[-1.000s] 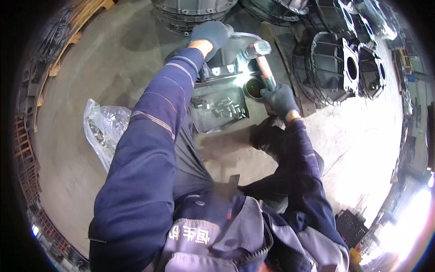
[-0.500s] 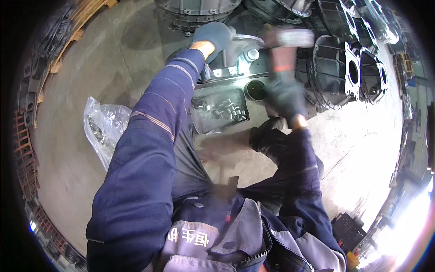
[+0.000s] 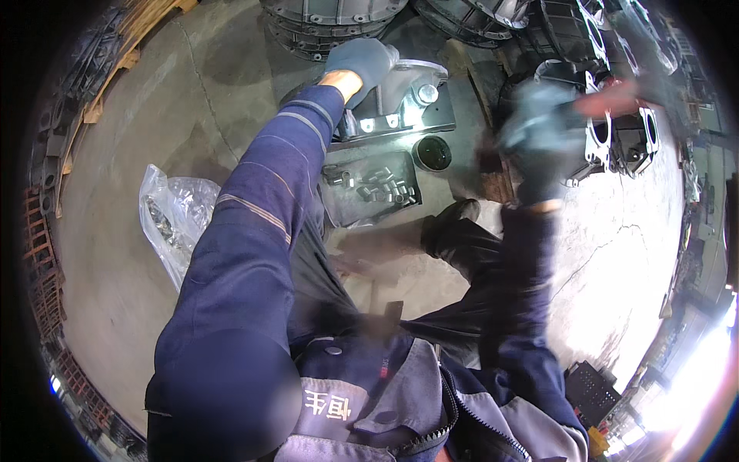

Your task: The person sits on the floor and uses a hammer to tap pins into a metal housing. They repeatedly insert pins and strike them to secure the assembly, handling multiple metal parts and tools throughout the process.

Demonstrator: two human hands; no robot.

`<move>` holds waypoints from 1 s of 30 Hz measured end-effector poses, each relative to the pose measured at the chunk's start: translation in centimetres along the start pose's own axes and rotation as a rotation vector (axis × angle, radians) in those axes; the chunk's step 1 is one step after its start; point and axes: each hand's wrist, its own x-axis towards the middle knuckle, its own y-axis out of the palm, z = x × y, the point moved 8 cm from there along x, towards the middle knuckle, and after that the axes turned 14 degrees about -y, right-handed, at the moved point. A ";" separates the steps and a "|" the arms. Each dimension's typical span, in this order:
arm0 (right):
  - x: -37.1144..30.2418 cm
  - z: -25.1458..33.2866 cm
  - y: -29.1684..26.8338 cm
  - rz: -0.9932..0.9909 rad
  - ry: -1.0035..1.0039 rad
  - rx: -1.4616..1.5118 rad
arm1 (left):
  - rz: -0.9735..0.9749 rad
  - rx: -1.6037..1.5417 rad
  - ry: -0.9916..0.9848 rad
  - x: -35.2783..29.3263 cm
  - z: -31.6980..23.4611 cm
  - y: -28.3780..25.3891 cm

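My gloved left hand [image 3: 358,65] is closed on the far left side of a grey metal casting [image 3: 395,88]; most of its fingers are hidden. A shiny round part [image 3: 427,94] stands out brightly on the casting, which rests on a dark flat block [image 3: 439,119]. Out to the right, my gloved right hand [image 3: 543,127], smeared by motion, grips a hammer with a red handle [image 3: 608,100]. Its dark head is blurred over the castings there. On the near side of the block are a shallow tray [image 3: 339,212] of small metal sleeves [image 3: 389,187] and a round dark tin [image 3: 433,153].
Large ribbed housings [image 3: 335,23] are stacked at the far side. More housings with flanged openings [image 3: 599,146] stand at the right. A clear plastic bag [image 3: 177,212] of metal parts lies on the floor at left. A black perforated crate [image 3: 593,393] sits at the near right.
My right hand has swung the hammer away to the right, from beside the casting to over the right-hand housings. The left hand has stayed on the casting.
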 end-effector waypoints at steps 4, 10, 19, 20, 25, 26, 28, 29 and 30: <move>-5.1 -11.6 -6.8 0.442 0.396 -1.235 | 0.000 0.030 0.118 -0.3 -1.0 0.0; 1.4 0.2 -2.1 0.407 0.008 -0.849 | -0.124 0.023 0.069 -0.2 -0.6 -0.6; -4.5 -8.2 -4.2 0.362 0.229 -1.055 | 0.003 0.005 0.014 -0.4 -0.6 -0.2; -5.7 -11.4 -6.9 0.408 0.415 -1.294 | 0.012 -0.003 0.041 -0.5 -0.9 -0.2; -1.9 -6.3 -6.2 0.446 0.058 -0.813 | -0.003 0.005 0.122 -1.2 -1.4 0.5; -1.0 -3.2 -4.6 0.463 -0.020 -0.787 | -0.039 -0.036 0.033 -0.6 -0.7 -0.2; 0.1 2.7 -2.6 0.320 -0.035 -0.716 | -0.039 -0.005 0.028 -0.4 -0.7 0.0; -0.1 5.2 -1.4 0.260 -0.077 -0.544 | -0.011 0.005 0.021 -0.2 -0.6 0.2; 0.0 7.4 -0.4 0.184 -0.239 -0.576 | -0.030 0.005 0.029 -0.1 -0.7 0.0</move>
